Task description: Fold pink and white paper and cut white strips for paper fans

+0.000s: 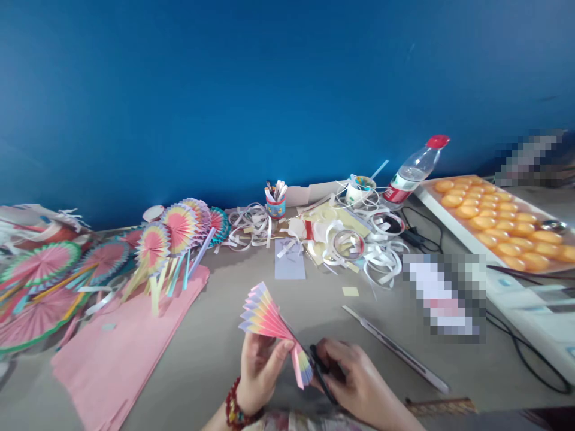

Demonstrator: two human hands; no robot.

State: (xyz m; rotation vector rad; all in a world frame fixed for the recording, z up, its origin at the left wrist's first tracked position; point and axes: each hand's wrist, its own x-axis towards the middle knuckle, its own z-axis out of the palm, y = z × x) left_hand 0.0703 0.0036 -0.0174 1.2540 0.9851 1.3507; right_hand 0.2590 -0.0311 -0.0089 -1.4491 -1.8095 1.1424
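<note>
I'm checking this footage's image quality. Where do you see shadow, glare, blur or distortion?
Head view: the right hand and black scissors look soft; a faint shadow lies on the grey tabletop beside the folded pink, yellow and lilac paper; glossy orange domes catch highlights; the red-capped clear plastic bottle leans outward, probably lens stretch; pixelated patches hide detail at right.

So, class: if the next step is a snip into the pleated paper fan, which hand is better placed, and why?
Probably the right hand: it holds the black scissors close beside the pleated paper fan. The left hand is occupied pinching the fan near its narrow middle.
</note>
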